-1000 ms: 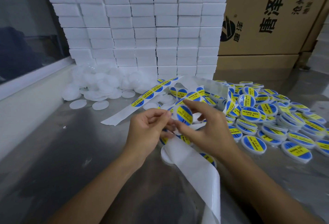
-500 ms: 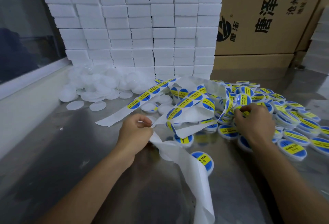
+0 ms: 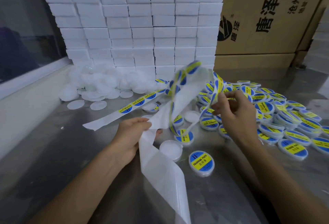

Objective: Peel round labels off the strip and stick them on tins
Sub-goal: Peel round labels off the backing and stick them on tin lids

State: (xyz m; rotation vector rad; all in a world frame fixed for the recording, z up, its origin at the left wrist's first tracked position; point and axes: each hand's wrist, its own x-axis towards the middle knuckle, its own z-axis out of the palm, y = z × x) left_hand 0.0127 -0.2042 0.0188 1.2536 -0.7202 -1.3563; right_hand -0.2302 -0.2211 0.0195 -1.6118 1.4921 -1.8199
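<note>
Label strip (image 3: 161,166), its nearest stretch bare white backing, is seen running from the near edge of the metal table (image 3: 53,161) up into the left hand (image 3: 132,134), where it is gripped between the curled fingers and the thumb. Just right of that stretch, a labelled tin (image 3: 201,163) with a blue and yellow sticker reading SOLDERING PASTE lies flat on the table, and an unlabelled white tin (image 3: 170,148) lies beside it, close to the strip. Beyond the left hand the strip is lifted off the table and blurred, with round labels (image 3: 193,67) visible on its raised loop. The right hand (image 3: 235,115) is held above the table to the right of the loop; its fingers are curled, and a part of the strip appears to be pinched at the fingertips, though the contact is blurred. A flat section of the strip carrying more labels (image 3: 140,102) lies on the table towards the left. A heap of labelled tins (image 3: 284,122) is spread across the right side of the table, and a heap of white unlabelled tins (image 3: 99,85) is piled further back on the left. Behind these, a wall of stacked white boxes (image 3: 142,24) is seen, with a printed cardboard carton (image 3: 267,19) to its right.
</note>
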